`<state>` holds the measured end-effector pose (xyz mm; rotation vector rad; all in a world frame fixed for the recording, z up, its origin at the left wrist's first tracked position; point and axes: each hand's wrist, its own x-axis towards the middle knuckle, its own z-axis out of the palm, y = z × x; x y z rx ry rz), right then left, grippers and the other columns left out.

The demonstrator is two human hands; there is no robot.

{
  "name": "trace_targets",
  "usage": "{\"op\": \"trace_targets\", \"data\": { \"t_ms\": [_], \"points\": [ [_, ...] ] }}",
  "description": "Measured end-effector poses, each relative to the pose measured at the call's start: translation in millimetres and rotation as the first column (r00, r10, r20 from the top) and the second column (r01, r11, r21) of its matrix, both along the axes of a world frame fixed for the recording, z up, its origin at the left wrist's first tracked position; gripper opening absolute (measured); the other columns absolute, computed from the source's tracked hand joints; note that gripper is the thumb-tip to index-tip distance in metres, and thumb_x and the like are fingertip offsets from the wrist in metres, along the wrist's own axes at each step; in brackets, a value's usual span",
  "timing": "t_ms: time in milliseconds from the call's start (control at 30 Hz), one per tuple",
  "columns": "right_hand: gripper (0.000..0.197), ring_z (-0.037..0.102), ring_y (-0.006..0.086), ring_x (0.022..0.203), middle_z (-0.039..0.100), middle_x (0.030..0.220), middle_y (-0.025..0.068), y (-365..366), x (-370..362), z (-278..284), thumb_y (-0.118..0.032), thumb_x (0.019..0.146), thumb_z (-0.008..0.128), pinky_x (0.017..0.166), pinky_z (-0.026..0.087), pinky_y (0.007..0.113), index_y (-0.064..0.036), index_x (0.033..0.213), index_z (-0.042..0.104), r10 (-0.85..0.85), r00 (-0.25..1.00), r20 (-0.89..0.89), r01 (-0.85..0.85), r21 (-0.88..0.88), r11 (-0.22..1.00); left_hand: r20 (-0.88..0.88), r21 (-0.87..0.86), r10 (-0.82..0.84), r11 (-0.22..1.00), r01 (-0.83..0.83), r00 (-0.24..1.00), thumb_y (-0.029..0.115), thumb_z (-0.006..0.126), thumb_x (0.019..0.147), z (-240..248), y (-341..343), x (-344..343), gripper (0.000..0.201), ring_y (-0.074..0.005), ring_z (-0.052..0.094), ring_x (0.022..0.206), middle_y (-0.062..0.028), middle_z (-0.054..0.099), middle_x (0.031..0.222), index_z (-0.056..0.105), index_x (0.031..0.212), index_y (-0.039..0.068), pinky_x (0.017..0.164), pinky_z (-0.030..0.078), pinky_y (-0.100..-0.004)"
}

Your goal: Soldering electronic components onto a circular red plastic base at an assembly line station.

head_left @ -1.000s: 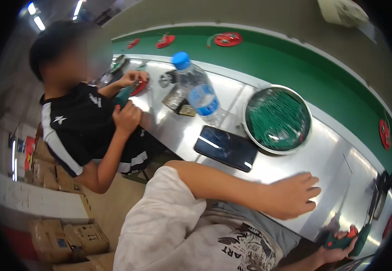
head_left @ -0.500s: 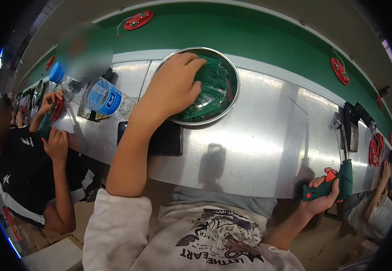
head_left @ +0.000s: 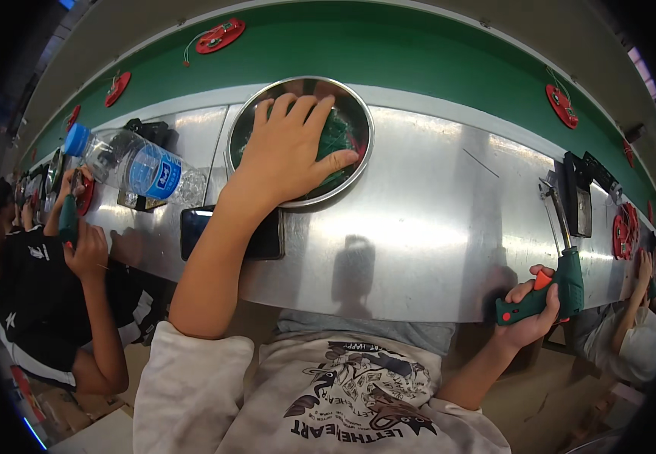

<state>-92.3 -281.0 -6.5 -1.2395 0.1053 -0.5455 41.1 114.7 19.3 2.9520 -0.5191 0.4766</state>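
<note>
A round steel bowl stands towards the back of the metal bench with a heap of thin green wire-like strands in it. My left hand reaches over the bowl, palm down with the fingers spread, and covers much of the strands; whether its underside touches them is hidden. At the bench's front edge on the right, my right hand is wrapped round the grip of a dark green soldering gun with an orange trigger. The gun's metal tip points away from me.
A dark phone lies under my left forearm. Left of the bowl a clear bottle with a blue cap lies on its side. Black stands and red discs are at the right. A co-worker sits at the left.
My left hand's fingers were bent into the bowl and are now spread over it. The whole view has shifted a little; my right hand keeps hold of the soldering gun.
</note>
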Motion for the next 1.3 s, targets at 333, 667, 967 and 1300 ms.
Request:
{"op": "trace_targets", "data": {
  "t_ms": [333,667,967,1300],
  "points": [
    [0.037,0.052,0.0102,0.052,0.058,0.107,0.0195,0,-3,-1,-0.026,0.106,0.038,0.047,0.045,0.024,0.0066,0.114,0.053,0.007,1.0,-0.003,-0.007,0.008,1.0,0.147,-0.123,-0.005,0.992,0.023,0.989,0.053,0.068,0.09,5,1,6,0.049,-0.0296,0.059,0.092,-0.0108,0.064,0.09,0.075,0.087,0.004,0.085,0.044,-0.0433],
    [0.039,0.05,0.0102,0.05,0.056,0.108,0.0211,1,1,2,-0.026,0.106,0.037,0.046,0.046,0.024,0.0086,0.117,0.05,0.02,1.0,-0.001,-0.02,-0.016,1.0,0.022,-0.354,0.003,0.935,0.005,1.0,0.035,0.055,0.102,14,-1,6,0.048,-0.0306,0.059,0.079,-0.0111,0.06,0.074,0.071,0.073,0.0,0.083,0.042,-0.0439],
    [0.039,0.05,0.0103,0.05,0.056,0.108,0.0222,3,2,4,-0.025,0.106,0.036,0.045,0.045,0.024,0.0094,0.118,0.05,0.001,1.0,-0.003,-0.001,-0.008,1.0,-0.052,-0.402,0.008,0.915,-0.028,0.999,0.038,0.046,0.106,16,2,11,0.049,-0.0334,0.058,0.08,-0.0119,0.06,0.074,0.071,0.084,0.002,0.082,0.041,-0.0461],
    [0.039,0.05,0.0108,0.051,0.055,0.108,0.0228,0,3,4,-0.025,0.106,0.037,0.046,0.045,0.025,0.0094,0.118,0.051,0.039,0.999,0.011,-0.039,-0.011,0.999,-0.139,-0.303,0.015,0.951,-0.057,0.99,0.04,0.042,0.107,15,2,7,0.044,-0.0301,0.055,0.091,-0.0096,0.058,0.092,0.075,0.105,0.01,0.088,0.039,-0.0446]
  ]
}}
